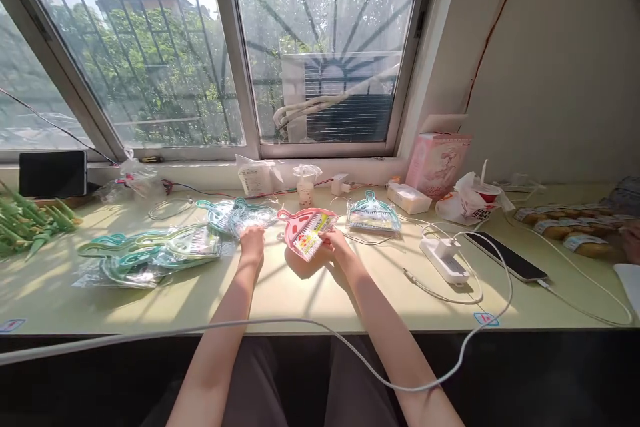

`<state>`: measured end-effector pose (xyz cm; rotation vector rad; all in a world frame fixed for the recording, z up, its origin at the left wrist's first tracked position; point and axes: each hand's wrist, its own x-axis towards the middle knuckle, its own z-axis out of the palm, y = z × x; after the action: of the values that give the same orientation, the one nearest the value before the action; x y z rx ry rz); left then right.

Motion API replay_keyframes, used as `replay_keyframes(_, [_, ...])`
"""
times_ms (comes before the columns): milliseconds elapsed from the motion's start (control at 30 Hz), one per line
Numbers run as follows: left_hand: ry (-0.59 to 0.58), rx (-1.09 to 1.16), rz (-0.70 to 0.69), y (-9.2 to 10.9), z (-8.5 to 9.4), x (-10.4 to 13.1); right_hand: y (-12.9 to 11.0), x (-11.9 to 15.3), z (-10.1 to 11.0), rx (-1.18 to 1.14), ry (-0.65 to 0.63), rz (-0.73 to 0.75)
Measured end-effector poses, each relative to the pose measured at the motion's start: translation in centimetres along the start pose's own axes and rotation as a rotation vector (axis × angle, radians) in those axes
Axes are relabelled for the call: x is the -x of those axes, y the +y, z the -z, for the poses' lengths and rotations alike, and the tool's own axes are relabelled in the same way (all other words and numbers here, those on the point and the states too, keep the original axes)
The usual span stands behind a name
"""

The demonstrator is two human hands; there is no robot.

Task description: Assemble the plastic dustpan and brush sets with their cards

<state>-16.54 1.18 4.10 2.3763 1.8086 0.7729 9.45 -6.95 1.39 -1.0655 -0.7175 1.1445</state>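
A pink dustpan (295, 225) with a small brush (311, 235) lying across it is held just above the table. My right hand (334, 241) pinches its right side near the brush. My left hand (252, 237) is closed at the edge of a clear plastic bag (257, 215), beside bagged teal dustpans (220, 213). Further left lies a pile of bagged green and teal dustpan sets (150, 253). Another teal set (373, 215) rests behind and to the right of the pink one.
A white power strip (445, 260) with looping cables and a black phone (507, 257) lie right. A cup (305, 187), pink box (437, 163) and packaged food (560, 223) stand around the back and right. A white cable (310, 321) crosses in front of my arms.
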Motion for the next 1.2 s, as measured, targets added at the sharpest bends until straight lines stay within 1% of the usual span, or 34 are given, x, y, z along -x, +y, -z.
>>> replay_keyframes(100, [0.033,-0.059,0.076,0.1,0.0,0.1,-0.4,0.5,0.2,0.041,-0.022,-0.012])
replay_keyframes(200, [0.087,-0.065,0.132,0.2,0.1,0.2,-1.0,1.6,0.5,0.085,-0.128,0.000])
replay_keyframes(267, [0.093,-0.066,0.172,0.2,0.4,0.2,-1.3,2.1,0.6,0.118,-0.207,-0.016])
replay_keyframes(300, [0.097,-0.063,0.184,0.3,0.5,0.2,-1.4,2.2,0.5,0.127,-0.219,-0.031])
replay_keyframes(367, [0.121,-0.041,0.179,0.4,0.7,0.3,-1.4,2.2,0.1,0.119,-0.173,-0.067])
replay_keyframes(467, [0.174,0.029,0.104,0.8,0.8,0.6,-1.2,2.0,-0.7,0.047,-0.027,-0.068])
replay_keyframes(500, [0.186,0.053,0.071,0.9,0.7,0.7,-1.1,2.0,-1.0,0.019,0.000,-0.054])
replay_keyframes(567, [0.209,0.094,0.002,1.2,0.4,0.9,-1.0,2.1,-1.3,-0.022,-0.011,-0.021])
replay_keyframes(700, [0.295,0.201,-0.116,1.0,-0.4,0.9,-0.8,2.9,-1.3,-0.014,-0.151,0.015])
replay_keyframes(767, [0.331,0.278,-0.182,0.8,-0.8,0.7,-0.5,2.9,-1.3,-0.001,-0.182,0.027])
replay_keyframes(833, [0.334,0.359,-0.259,0.8,-1.3,0.5,0.2,2.5,-1.4,-0.004,-0.169,0.037])
replay_keyframes(933, [0.285,0.445,-0.376,1.4,-2.0,0.7,1.3,1.5,-1.9,-0.052,-0.096,0.061])
replay_keyframes(1000, [0.280,0.480,-0.401,2.0,-2.3,1.1,1.9,0.9,-2.2,-0.095,-0.048,0.078])
replay_keyframes(1033, [0.307,0.510,-0.382,2.2,-2.3,1.3,2.0,0.7,-2.3,-0.113,-0.031,0.086])
replay_keyframes(1067, [0.359,0.559,-0.340,2.3,-2.2,1.5,2.1,0.7,-2.3,-0.129,-0.017,0.093])
replay_keyframes(1133, [0.480,0.741,-0.217,2.4,-1.9,1.5,1.9,0.7,-2.3,-0.163,-0.001,0.109])
replay_keyframes(1167, [0.477,0.879,-0.169,2.3,-1.7,1.4,1.7,0.8,-2.3,-0.179,0.001,0.115])
replay_keyframes(1200, [0.409,1.045,-0.131,2.3,-1.5,1.2,1.5,1.0,-2.3,-0.194,-0.004,0.121])
